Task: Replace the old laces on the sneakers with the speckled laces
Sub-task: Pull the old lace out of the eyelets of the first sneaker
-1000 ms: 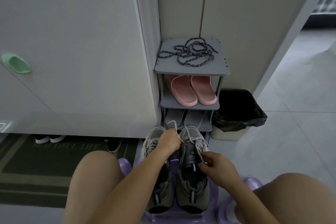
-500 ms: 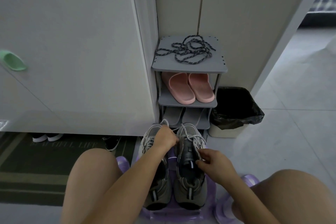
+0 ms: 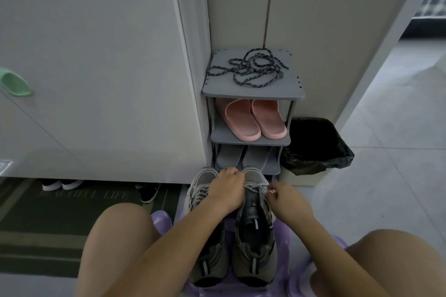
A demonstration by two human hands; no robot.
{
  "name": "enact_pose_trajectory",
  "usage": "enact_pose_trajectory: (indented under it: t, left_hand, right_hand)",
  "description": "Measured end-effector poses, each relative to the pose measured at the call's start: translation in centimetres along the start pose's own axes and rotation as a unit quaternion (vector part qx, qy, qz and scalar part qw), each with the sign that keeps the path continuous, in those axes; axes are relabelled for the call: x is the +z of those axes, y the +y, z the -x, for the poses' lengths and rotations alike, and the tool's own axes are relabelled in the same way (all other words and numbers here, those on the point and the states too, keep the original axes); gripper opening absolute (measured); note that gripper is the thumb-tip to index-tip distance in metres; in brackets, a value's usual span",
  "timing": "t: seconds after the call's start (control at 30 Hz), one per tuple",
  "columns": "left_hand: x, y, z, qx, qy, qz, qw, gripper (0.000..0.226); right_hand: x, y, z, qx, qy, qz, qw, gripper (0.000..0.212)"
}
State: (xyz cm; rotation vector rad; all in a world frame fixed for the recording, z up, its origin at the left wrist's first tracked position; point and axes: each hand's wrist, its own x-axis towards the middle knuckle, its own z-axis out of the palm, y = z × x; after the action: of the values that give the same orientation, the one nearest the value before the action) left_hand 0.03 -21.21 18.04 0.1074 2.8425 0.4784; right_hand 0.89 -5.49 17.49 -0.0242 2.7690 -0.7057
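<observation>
Grey sneakers [image 3: 231,236] side by side, old laces [image 3: 255,187] in; speckled laces [image 3: 251,69] tangled.

Under the hands: translucent purple plastic stool [image 3: 281,229] carrying the grey-and-white mesh sneakers [image 3: 255,241] side by side, toes away. Just beyond the hands: grey three-tier plastic shoe rack [image 3: 253,93]. Top shelf: loose tangle of dark speckled laces [image 3: 251,69]. Middle shelf: pink rubber slippers [image 3: 253,120]. Bottom shelf: grey slippers [image 3: 243,157]. Pale tiled floor [image 3: 386,176] beneath.

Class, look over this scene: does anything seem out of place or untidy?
Only the speckled laces, dumped in a loose tangle on the grey shoe rack's top shelf, where shoes normally go. Nothing looks spilled or damaged.
</observation>
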Motion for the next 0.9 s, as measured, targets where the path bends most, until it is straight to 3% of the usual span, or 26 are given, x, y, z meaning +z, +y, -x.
enact_pose_trajectory:
  t: [0.13,0.27,0.4,0.5,0.6,0.73,0.9]
  left_hand:
    - [-0.5,-0.2,0.3,-0.009,-0.039,0.033,0.999,0.033]
    - [-0.9,-0.5,1.0,0.012,-0.015,0.086,0.996,0.039]
    - [-1.3,-0.7,1.7,0.0,0.001,0.142,0.99,0.053]
    - [-0.9,-0.8,2.0,0.004,0.007,0.135,0.991,0.046]
    - [-0.3,-0.9,1.9,0.008,0.024,0.143,0.989,0.023]
    - [0.1,-0.8,1.3,-0.01,-0.013,0.13,0.991,0.044]
    - [0.2,-0.9,0.9,-0.018,-0.031,0.117,0.992,0.051]
  right_hand:
    - [0.7,0.0,-1.8,0.001,-0.026,0.008,1.0,0.033]
    - [0.2,0.6,-1.9,-0.029,-0.05,0.007,0.998,0.005]
    - [-0.8,0.1,-1.5,-0.051,-0.088,-0.011,0.995,0.013]
    - [-1.0,-0.7,-2.0,-0.032,-0.083,-0.049,0.995,0.025]
    - [-0.5,-0.8,-3.0,0.01,-0.06,-0.076,0.995,0.021]
    - [0.5,-1.2,-3.3,0.02,-0.047,-0.07,0.996,0.013]
    - [1.4,-1.0,-3.0,-0.032,-0.027,-0.02,0.999,0.016]
